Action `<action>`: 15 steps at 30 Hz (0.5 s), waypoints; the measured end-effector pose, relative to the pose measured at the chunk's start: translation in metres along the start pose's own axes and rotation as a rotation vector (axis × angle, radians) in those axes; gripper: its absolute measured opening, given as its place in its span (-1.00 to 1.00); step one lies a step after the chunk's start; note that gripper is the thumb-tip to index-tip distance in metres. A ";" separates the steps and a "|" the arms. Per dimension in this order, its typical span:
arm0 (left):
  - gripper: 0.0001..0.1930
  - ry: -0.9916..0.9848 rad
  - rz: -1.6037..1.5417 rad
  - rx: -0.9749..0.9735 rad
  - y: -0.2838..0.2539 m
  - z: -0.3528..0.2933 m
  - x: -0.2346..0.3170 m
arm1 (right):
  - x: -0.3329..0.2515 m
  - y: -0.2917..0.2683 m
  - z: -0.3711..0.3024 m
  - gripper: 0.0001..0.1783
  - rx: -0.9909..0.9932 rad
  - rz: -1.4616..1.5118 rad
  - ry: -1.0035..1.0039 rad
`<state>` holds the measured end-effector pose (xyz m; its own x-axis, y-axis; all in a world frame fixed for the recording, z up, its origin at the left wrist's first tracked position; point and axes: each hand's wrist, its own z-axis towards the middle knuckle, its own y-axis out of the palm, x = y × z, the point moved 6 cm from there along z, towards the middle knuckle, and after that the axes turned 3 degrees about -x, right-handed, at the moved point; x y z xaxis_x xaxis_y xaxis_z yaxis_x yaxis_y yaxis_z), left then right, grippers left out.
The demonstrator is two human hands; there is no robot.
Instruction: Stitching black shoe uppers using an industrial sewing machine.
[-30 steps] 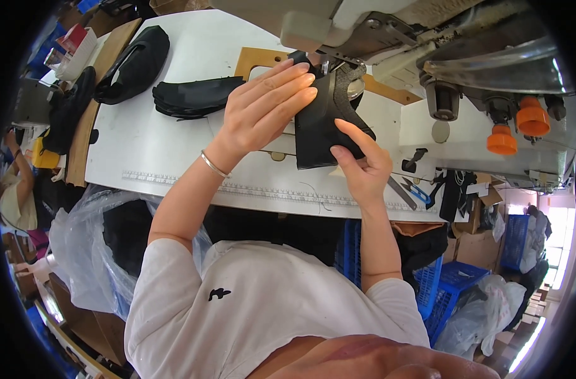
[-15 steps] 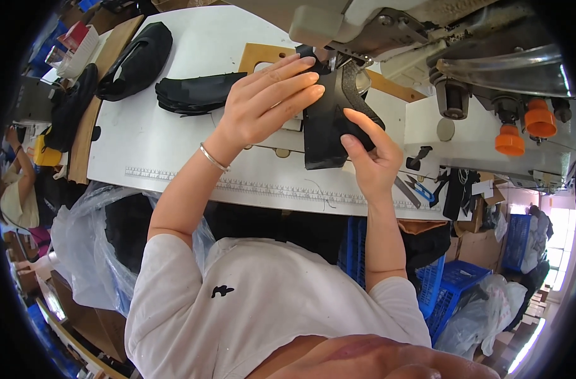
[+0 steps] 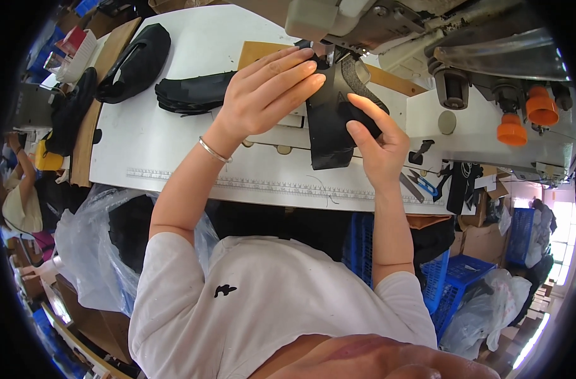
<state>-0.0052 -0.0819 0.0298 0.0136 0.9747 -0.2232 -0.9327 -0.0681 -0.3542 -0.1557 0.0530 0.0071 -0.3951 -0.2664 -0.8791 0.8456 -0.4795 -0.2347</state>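
The left hand point(image 3: 266, 95) covers the upper left part of the black piece point(image 3: 331, 129), and the right hand point(image 3: 376, 136) hides its right edge. The sewing machine point(image 3: 427, 38) is cut off by the top rim; its needle is hidden behind the piece. The snips point(image 3: 420, 184) are too small to make out.

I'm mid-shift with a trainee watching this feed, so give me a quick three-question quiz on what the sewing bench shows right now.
1. True or false: the left hand lies flat on the black piece at the sewing machine.
2. Which hand grips the black piece's near right edge? A) left B) right C) neither
3. Fill in: the orange caps sit at the ____ side of the picture.

Key
1. True.
2. B: the right hand pinches it with thumb and fingers.
3. Right; the stack of black pieces lies to the left on the white table.
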 end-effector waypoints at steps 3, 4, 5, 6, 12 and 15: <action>-0.72 0.014 0.000 -0.039 -0.002 0.005 -0.001 | 0.000 -0.002 0.006 -0.60 -0.001 0.010 -0.015; -0.73 0.020 -0.005 -0.073 -0.002 0.006 -0.001 | 0.000 -0.002 0.007 -0.60 0.005 0.011 -0.014; -0.73 0.024 -0.010 -0.074 -0.004 0.005 0.000 | 0.000 -0.002 0.007 -0.60 0.004 0.017 -0.009; -0.73 0.013 -0.040 -0.065 -0.007 0.003 0.001 | 0.000 -0.001 0.008 -0.60 -0.001 0.024 -0.006; -0.76 0.054 -0.066 -0.050 -0.011 0.008 -0.001 | 0.002 -0.002 0.013 -0.56 0.012 0.049 0.042; -0.77 0.061 -0.056 -0.068 -0.011 0.011 0.000 | 0.004 -0.003 0.016 -0.61 -0.004 0.090 0.103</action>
<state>0.0007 -0.0791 0.0435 0.0886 0.9627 -0.2557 -0.9035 -0.0305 -0.4276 -0.1653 0.0402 0.0112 -0.2785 -0.2208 -0.9347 0.8775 -0.4541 -0.1542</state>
